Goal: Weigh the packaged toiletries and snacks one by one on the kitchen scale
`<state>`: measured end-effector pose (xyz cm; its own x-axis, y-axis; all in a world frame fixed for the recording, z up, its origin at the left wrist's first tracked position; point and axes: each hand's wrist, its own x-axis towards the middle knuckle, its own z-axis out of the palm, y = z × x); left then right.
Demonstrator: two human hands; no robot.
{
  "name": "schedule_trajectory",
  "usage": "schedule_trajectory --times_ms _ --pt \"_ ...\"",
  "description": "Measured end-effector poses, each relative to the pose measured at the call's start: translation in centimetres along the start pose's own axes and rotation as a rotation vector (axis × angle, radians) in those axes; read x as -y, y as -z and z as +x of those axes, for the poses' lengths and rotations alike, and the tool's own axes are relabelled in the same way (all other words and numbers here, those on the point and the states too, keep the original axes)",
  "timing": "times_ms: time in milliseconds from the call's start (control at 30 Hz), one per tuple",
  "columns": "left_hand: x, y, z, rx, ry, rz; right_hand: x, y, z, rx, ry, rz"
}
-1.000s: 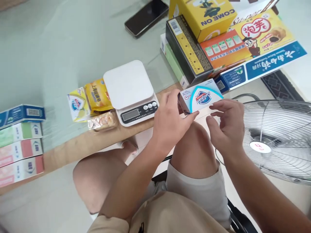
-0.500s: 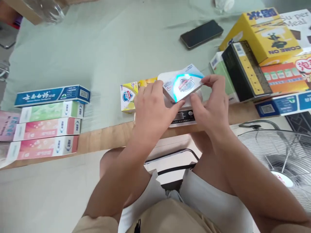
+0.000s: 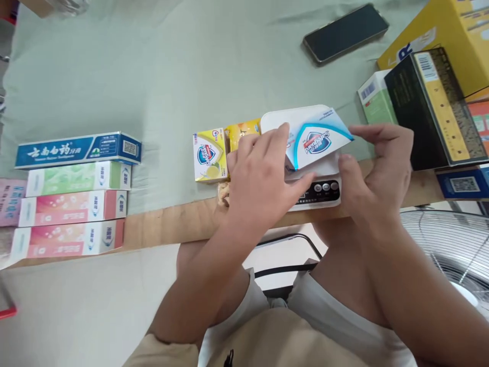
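A white-and-blue Safeguard soap box (image 3: 317, 142) lies at a slant over the white kitchen scale (image 3: 277, 116). My left hand (image 3: 260, 176) has its fingers against the box's left end, its thumb stretched out below the box's near edge. At the box's right corner, my right hand (image 3: 378, 168) holds with index finger and thumb. Whether the box rests fully on the scale is hard to see. Just left of the scale stand a yellow-and-white Safeguard box (image 3: 210, 155) and a yellow packet (image 3: 242, 132), partly behind my left hand.
At the left lie a blue toothpaste box (image 3: 76, 150), a green one (image 3: 76, 177) and pink ones (image 3: 69, 210). A phone (image 3: 346, 33) lies at the back. A black box (image 3: 416, 112) and a yellow carton (image 3: 439, 46) stand right. A fan (image 3: 451, 244) is below the table edge.
The soap box has turned and sits farther right in view, showing more of the scale's buttons. My hands have shifted right with it, and the view has moved closer.
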<state>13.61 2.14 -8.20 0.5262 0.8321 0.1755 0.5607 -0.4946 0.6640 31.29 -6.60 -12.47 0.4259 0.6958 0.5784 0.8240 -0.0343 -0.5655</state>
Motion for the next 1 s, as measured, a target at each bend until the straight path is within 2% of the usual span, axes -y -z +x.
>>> schedule_trajectory --times_ms 100,167,267,367,467,600,767,900,1000 --pt "0.2 -0.3 -0.3 -0.067 -0.103 -0.015 0.1 0.2 -0.6 0.033 0.019 0.053" --pt "0.4 0.7 -1.0 -0.134 -0.159 -0.041 0.2 0.3 -0.9 0.039 0.061 0.098" --pt "1.9 4.0 -3.1 -0.286 -0.166 -0.072 0.6 0.2 -0.9 -0.001 0.17 0.171" --pt "5.0 8.2 -6.2 -0.453 -0.16 -0.093 1.2 -0.2 -1.0 -0.02 0.274 0.213" --pt "8.5 11.8 -9.6 -0.396 -0.114 -0.105 1.8 -0.7 -1.2 -0.013 0.334 0.245" --pt "11.1 14.2 -12.4 -0.226 0.098 -0.031 2.2 -1.3 -1.3 -0.016 0.417 0.283" --pt "11.6 15.4 -12.0 -0.019 0.233 -0.085 1.1 -1.6 -1.0 -0.04 0.456 0.284" --pt "11.9 16.4 -11.5 0.063 0.303 -0.129 0.4 -1.4 -1.0 -0.09 0.452 0.261" --pt "12.0 16.9 -11.8 0.11 0.347 -0.161 1.0 -1.2 -1.5 -0.084 0.436 0.245"
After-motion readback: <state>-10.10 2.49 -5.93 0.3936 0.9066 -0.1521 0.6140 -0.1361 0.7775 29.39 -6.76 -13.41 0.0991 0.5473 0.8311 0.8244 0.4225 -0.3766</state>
